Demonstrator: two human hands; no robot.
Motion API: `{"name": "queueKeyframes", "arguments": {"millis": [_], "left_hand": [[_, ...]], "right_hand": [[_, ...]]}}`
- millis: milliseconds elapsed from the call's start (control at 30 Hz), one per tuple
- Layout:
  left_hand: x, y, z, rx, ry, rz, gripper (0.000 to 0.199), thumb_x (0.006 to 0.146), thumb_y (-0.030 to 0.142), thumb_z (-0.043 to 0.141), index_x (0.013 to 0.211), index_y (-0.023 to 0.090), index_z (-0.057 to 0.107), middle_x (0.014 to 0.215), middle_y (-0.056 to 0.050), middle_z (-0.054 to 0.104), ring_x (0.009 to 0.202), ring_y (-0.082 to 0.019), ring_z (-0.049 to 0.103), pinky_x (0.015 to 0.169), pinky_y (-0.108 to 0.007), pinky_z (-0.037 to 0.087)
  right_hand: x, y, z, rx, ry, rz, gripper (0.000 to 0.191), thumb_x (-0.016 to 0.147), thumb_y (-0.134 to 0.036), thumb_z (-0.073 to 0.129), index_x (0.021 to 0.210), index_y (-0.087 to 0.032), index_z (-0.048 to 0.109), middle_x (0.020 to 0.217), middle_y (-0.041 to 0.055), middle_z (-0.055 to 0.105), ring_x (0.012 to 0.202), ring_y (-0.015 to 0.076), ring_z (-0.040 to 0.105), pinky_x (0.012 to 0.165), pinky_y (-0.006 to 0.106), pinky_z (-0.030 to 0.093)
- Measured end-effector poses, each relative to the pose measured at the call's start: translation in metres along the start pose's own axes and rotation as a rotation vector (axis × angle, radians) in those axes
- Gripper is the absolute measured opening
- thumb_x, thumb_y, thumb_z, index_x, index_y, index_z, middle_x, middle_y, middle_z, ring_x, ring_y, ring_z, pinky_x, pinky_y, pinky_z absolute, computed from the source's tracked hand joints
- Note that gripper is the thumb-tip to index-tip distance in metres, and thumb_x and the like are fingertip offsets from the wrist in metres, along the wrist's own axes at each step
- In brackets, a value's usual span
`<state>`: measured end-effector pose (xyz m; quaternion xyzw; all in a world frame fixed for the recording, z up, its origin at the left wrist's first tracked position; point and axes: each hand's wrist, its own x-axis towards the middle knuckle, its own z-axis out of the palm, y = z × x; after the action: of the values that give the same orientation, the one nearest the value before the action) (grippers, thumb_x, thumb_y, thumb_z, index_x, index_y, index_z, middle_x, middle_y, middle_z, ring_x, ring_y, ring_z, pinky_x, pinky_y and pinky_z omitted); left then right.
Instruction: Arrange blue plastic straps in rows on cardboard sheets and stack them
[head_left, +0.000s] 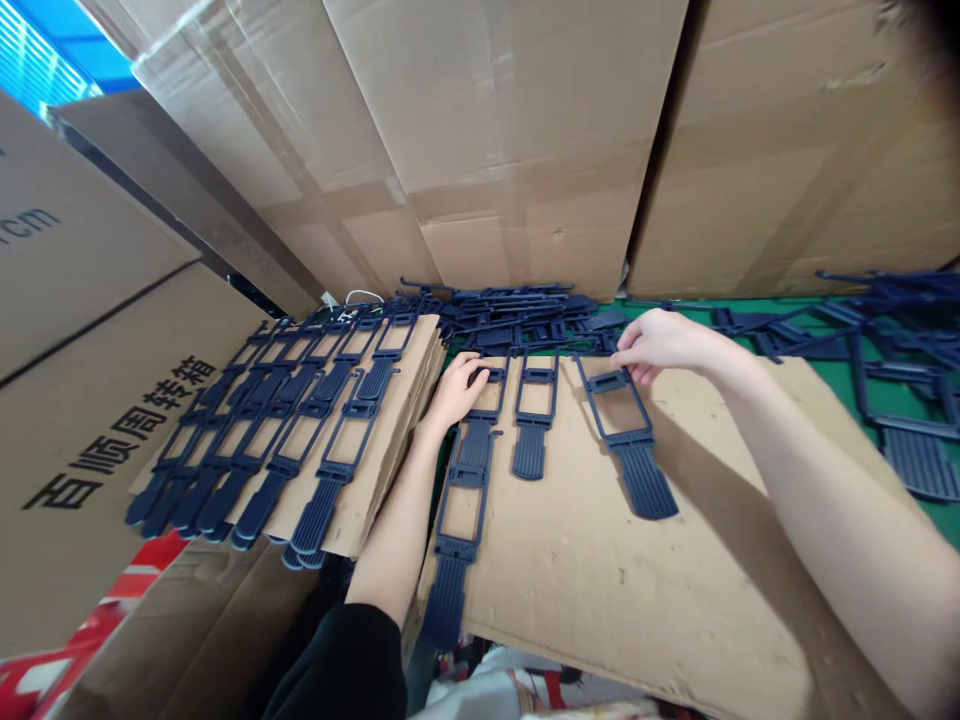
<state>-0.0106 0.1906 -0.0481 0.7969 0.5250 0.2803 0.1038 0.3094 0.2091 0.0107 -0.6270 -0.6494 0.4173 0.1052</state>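
Note:
My right hand (656, 345) pinches the top end of a dark blue plastic frame piece (630, 435), which has a ribbed paddle at its lower end and is held over a cardboard sheet (585, 560). My left hand (456, 388) rests at the sheet's back left corner, its fingertips closed on the top of another frame piece (474, 440). Below that one lies a further piece (454, 540), its top meeting the paddle above. Between my hands a shorter-looking piece (532, 415) lies flat on the sheet.
A cardboard stack (382, 440) at the left bears overlapping rows of similar pieces. Behind the sheet lies a loose pile (525, 315) of them on a green surface (847, 370), with more pieces (907, 370) at the right. Large cartons (517, 130) stand behind and at the left.

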Motion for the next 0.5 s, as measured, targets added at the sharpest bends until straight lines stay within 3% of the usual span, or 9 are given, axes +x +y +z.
{"name": "queueKeyframes", "arguments": {"millis": [133, 300, 400, 500], "left_hand": [[0.000, -0.001, 0.001, -0.004, 0.000, 0.004, 0.021, 0.089, 0.023, 0.047, 0.099, 0.017, 0.064, 0.110, -0.009, 0.057, 0.113, -0.020, 0.054, 0.100, -0.034, 0.041], [0.000, -0.002, 0.001, -0.002, 0.005, 0.010, 0.021, 0.089, 0.024, 0.046, 0.099, 0.018, 0.064, 0.111, -0.008, 0.057, 0.113, -0.020, 0.054, 0.100, -0.035, 0.041], [0.000, -0.003, 0.001, 0.002, 0.007, 0.015, 0.021, 0.089, 0.024, 0.046, 0.099, 0.018, 0.064, 0.111, -0.009, 0.057, 0.113, -0.020, 0.054, 0.101, -0.035, 0.041], [0.000, -0.003, 0.001, 0.004, 0.006, 0.019, 0.022, 0.089, 0.024, 0.046, 0.100, 0.018, 0.064, 0.111, -0.009, 0.057, 0.113, -0.020, 0.054, 0.101, -0.035, 0.041]], "right_hand": [[-0.021, -0.020, 0.005, 0.226, -0.193, -0.144, 0.024, 0.069, -0.029, 0.070, 0.081, -0.018, 0.053, 0.068, 0.0065, 0.067, 0.060, 0.0193, 0.066, 0.060, 0.032, 0.057], [-0.042, -0.046, 0.039, 0.354, -0.527, -0.309, 0.047, 0.066, -0.025, 0.072, 0.098, -0.021, 0.038, 0.065, -0.0001, 0.065, 0.058, 0.0196, 0.067, 0.056, 0.031, 0.056], [-0.045, -0.054, 0.063, 0.312, -0.720, -0.371, 0.040, 0.069, -0.024, 0.068, 0.094, -0.019, 0.038, 0.067, 0.0000, 0.064, 0.056, 0.0171, 0.066, 0.056, 0.030, 0.055], [-0.044, -0.055, 0.076, 0.217, -0.822, -0.432, 0.025, 0.072, -0.025, 0.064, 0.087, -0.017, 0.045, 0.063, -0.0013, 0.061, 0.052, 0.0120, 0.061, 0.054, 0.025, 0.051]]}}
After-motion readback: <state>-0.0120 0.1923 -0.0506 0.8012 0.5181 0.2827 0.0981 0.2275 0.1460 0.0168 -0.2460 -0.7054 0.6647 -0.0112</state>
